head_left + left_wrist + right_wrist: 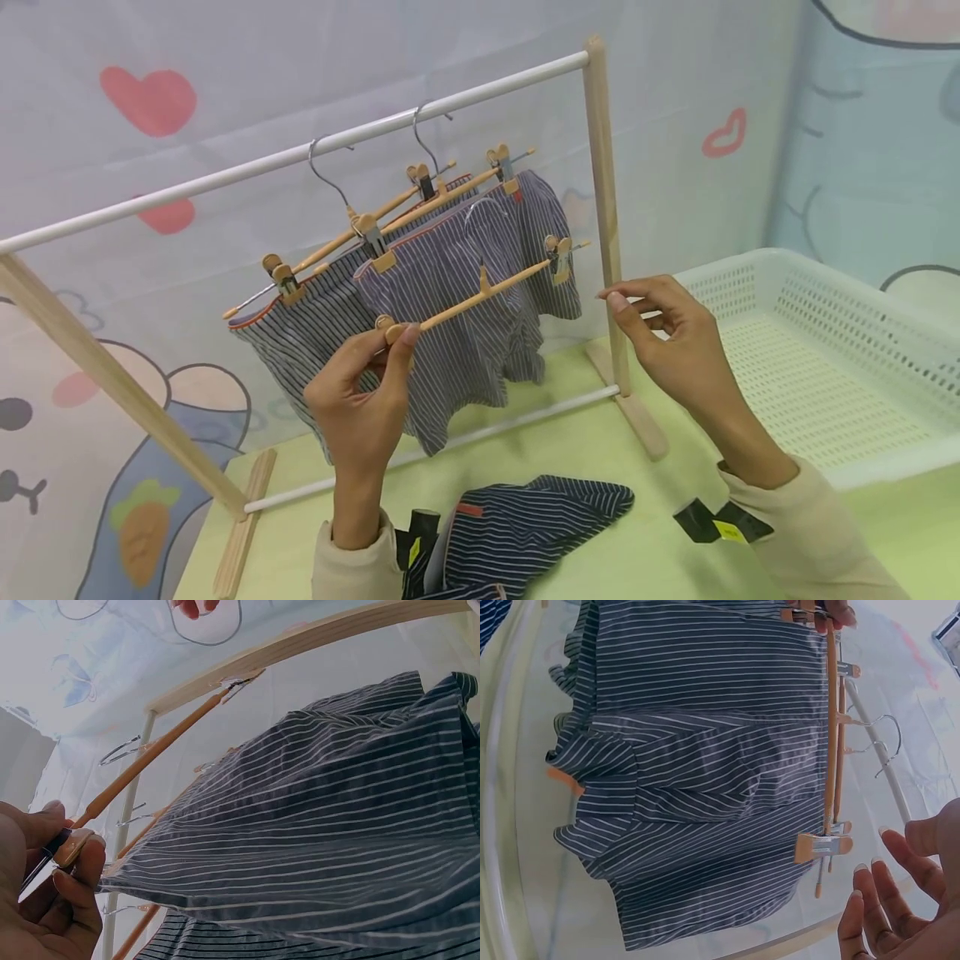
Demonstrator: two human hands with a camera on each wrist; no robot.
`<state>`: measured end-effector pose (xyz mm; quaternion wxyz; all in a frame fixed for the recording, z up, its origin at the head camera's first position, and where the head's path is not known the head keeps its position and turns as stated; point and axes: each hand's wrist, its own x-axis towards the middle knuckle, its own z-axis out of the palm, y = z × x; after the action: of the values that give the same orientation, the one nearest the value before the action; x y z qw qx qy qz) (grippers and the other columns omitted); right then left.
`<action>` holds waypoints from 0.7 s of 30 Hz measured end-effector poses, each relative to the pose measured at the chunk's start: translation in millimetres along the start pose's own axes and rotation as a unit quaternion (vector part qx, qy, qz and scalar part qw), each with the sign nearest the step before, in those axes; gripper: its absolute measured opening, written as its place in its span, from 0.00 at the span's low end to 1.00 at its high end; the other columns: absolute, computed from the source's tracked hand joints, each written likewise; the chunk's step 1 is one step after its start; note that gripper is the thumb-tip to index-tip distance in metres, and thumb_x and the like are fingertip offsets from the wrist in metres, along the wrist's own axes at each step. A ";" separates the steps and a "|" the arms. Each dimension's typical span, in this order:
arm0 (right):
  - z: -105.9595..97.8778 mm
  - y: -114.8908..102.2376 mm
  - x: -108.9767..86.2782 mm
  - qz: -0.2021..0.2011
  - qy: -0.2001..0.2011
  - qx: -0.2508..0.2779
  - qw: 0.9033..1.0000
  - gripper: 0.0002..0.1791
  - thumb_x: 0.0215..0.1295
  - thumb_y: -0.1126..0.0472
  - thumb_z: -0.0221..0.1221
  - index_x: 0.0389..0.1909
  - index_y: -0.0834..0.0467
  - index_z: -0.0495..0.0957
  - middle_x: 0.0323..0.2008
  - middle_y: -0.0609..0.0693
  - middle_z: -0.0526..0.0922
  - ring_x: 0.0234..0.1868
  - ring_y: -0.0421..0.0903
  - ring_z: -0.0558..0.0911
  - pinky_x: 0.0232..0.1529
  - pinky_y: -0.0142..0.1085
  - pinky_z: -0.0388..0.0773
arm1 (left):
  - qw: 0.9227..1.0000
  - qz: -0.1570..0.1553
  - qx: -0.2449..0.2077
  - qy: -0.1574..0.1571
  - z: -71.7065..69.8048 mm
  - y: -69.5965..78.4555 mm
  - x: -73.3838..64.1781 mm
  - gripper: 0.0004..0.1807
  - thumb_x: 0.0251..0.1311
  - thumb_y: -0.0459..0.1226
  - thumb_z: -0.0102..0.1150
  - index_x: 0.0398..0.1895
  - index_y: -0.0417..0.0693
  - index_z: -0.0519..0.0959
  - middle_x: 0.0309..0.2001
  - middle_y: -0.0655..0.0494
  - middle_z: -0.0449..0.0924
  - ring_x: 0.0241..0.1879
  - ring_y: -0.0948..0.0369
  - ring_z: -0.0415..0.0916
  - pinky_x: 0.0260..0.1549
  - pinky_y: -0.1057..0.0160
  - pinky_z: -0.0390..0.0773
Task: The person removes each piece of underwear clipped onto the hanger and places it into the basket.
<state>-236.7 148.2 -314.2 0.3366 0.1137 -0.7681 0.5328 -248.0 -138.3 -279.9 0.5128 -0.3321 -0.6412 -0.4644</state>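
Observation:
My left hand (363, 400) pinches the clip (73, 847) at the left end of a wooden clip hanger (517, 279). This hanger is held in front of the rack, its metal hook upward and its other clip (559, 260) with nothing in it. My right hand (667, 337) is apart from the hanger's right end, near the rack's right post, fingers loosely bent and holding nothing. Behind the hanger, striped shorts (465, 333) and a second striped garment (292, 358) hang from clip hangers on the rail. Another navy striped garment (532, 525) lies on the table below.
The small rack has a white rail (247, 173) and wooden posts (603, 192). At the right stands a white perforated basket (817, 271). The table has a light green cover (652, 533); a printed curtain (285, 67) hangs behind.

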 end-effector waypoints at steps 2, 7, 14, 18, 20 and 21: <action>0.4 1.1 -0.6 0.002 -0.003 0.002 1.000 0.13 0.73 0.54 0.57 0.51 0.55 0.83 0.44 0.29 0.78 0.43 0.29 0.79 0.44 0.22 0.73 | 1.000 0.006 0.015 -0.001 0.7 -0.4 0.5 0.02 0.57 0.27 0.68 0.31 0.37 0.88 0.24 0.46 0.84 0.22 0.68 0.73 0.25 0.76 0.73; 1.3 2.6 -1.2 0.002 -0.007 0.006 1.000 0.14 0.74 0.54 0.56 0.51 0.56 0.83 0.44 0.30 0.77 0.43 0.29 0.79 0.43 0.22 0.73 | 0.999 0.014 0.043 -0.002 3.4 -2.3 3.9 0.02 0.57 0.28 0.68 0.32 0.38 0.88 0.25 0.46 0.85 0.21 0.67 0.71 0.24 0.76 0.71; 1.2 2.1 -0.4 -0.003 -0.008 0.004 1.000 0.13 0.73 0.54 0.57 0.50 0.56 0.83 0.44 0.30 0.78 0.43 0.30 0.79 0.44 0.22 0.74 | 0.999 0.012 0.052 0.008 9.2 -2.6 14.3 0.03 0.58 0.30 0.68 0.33 0.38 0.89 0.26 0.46 0.86 0.21 0.67 0.72 0.24 0.76 0.71; 1.8 1.0 -0.2 -0.004 -0.012 0.005 1.000 0.13 0.73 0.55 0.57 0.50 0.55 0.83 0.44 0.32 0.78 0.43 0.31 0.79 0.44 0.22 0.74 | 0.999 0.004 0.052 0.013 12.5 -2.0 19.4 0.04 0.59 0.32 0.68 0.33 0.40 0.89 0.26 0.46 0.86 0.22 0.68 0.73 0.25 0.76 0.71; 2.4 0.7 -0.4 -0.004 -0.017 0.003 1.000 0.13 0.73 0.54 0.57 0.50 0.55 0.83 0.44 0.34 0.78 0.43 0.31 0.79 0.44 0.22 0.74 | 0.999 0.004 0.050 0.013 13.8 -2.0 21.5 0.04 0.59 0.32 0.68 0.33 0.39 0.89 0.26 0.46 0.86 0.22 0.68 0.74 0.25 0.76 0.71; 2.8 0.7 -0.4 -0.004 -0.019 0.002 1.000 0.13 0.73 0.54 0.57 0.50 0.55 0.83 0.44 0.35 0.78 0.43 0.31 0.79 0.44 0.23 0.74 | 0.999 0.004 0.051 0.014 14.3 -2.1 22.4 0.04 0.59 0.32 0.68 0.33 0.39 0.89 0.26 0.46 0.86 0.22 0.69 0.74 0.25 0.77 0.72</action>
<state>-237.9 145.9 -315.6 0.3235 0.1272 -0.7731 0.5306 -260.6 -126.8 -259.5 0.5400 -0.3010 -0.6556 -0.4336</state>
